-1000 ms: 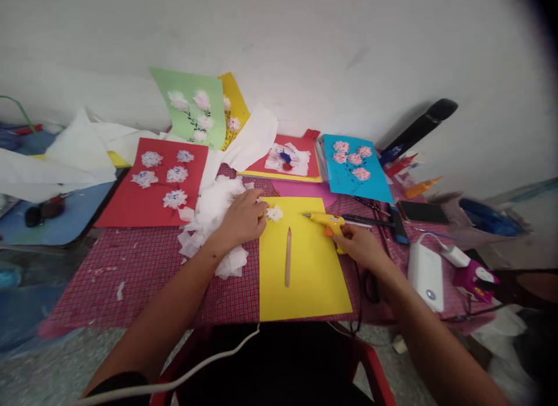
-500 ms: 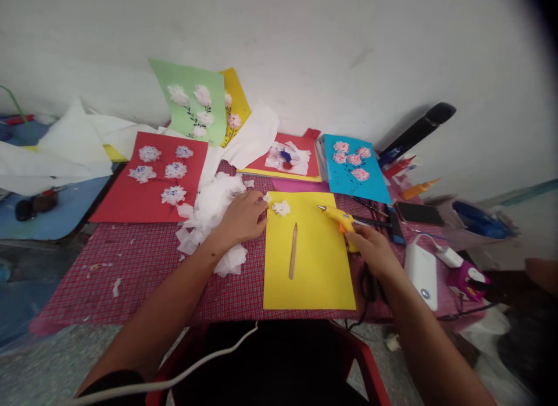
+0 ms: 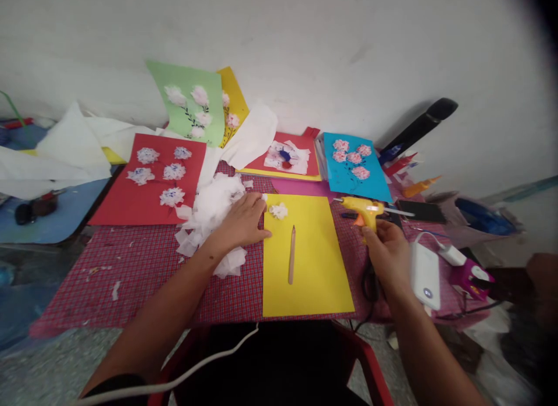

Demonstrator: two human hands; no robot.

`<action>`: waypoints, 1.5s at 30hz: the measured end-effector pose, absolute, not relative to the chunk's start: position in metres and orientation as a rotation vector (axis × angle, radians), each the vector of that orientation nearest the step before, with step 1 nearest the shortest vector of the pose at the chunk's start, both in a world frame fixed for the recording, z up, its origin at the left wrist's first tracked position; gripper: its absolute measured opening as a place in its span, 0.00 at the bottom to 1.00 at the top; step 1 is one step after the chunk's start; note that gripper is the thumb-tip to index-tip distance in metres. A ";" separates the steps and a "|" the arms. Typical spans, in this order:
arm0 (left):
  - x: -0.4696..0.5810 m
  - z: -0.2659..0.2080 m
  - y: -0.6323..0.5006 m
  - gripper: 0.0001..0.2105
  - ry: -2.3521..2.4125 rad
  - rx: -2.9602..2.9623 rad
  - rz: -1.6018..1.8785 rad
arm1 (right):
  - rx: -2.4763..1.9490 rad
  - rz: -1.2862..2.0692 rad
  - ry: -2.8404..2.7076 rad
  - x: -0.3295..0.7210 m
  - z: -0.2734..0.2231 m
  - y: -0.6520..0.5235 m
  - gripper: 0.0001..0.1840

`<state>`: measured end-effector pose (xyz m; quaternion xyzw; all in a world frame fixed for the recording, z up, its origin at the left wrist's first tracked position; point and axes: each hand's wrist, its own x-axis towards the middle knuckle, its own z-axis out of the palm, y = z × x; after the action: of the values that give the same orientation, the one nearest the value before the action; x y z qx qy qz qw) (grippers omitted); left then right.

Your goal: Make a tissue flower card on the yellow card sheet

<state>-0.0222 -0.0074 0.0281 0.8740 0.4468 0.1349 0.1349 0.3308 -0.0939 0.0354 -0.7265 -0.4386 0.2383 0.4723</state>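
Note:
My right hand [image 3: 386,246] is wrapped around the handle of a yellow hot glue gun [image 3: 364,207], its nozzle pointing left, just right of the yellow paper sheet [image 3: 314,266]. My left hand [image 3: 244,221] rests at that sheet's upper left edge, thumb spread away from the fingers. A small white scrap shows at its fingertips; whether they press on it, I cannot tell. Beside and partly under this hand lies a heap of white tissue pieces [image 3: 213,202]. On the sheet are a crumpled white tissue flower [image 3: 278,210] and a pencil [image 3: 292,255] lying lengthwise.
Finished-looking flower pictures on red [image 3: 117,202], green [image 3: 154,74] and blue paper [image 3: 349,182] stand or lie along the wall. At right are a white power bank [image 3: 425,275], a dark phone [image 3: 421,212], an orange glue tube [image 3: 421,188] and cables.
My right hand has moved right with the glue gun, taking its nozzle off the area over the yellow sheet. The left thumb has spread outward; that hand has otherwise barely moved.

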 end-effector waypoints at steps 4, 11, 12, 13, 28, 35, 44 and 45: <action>-0.024 0.029 -0.010 0.26 1.260 2.550 0.346 | -1.624 0.772 -1.074 0.321 0.067 -0.081 0.18; -0.028 0.026 -0.006 0.29 1.220 2.562 0.333 | -1.579 1.380 -1.230 0.289 0.105 -0.017 0.18; -0.029 0.025 -0.005 0.29 1.210 2.560 0.337 | -1.579 1.403 -1.274 0.285 0.106 -0.010 0.19; -0.030 0.024 -0.004 0.30 1.207 2.556 0.343 | -1.568 1.421 -1.303 0.282 0.106 -0.003 0.19; -0.035 0.017 -0.001 0.45 1.241 2.524 0.252 | -1.673 1.744 -1.430 0.268 0.106 0.043 0.21; -0.036 0.017 -0.002 0.44 1.238 2.512 0.236 | -1.790 1.653 -1.803 0.255 0.106 0.067 0.17; -0.037 0.014 -0.002 0.44 1.231 2.517 0.271 | -1.876 1.530 -2.325 0.238 0.102 0.090 0.21; -0.037 0.014 -0.002 0.44 1.232 2.513 0.272 | -1.876 1.526 -2.351 0.237 0.103 0.091 0.21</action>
<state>-0.0367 -0.0018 0.0145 0.8816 0.4321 0.0954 0.1641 0.2374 0.0907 0.1028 -0.5526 -0.6923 0.4494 -0.1153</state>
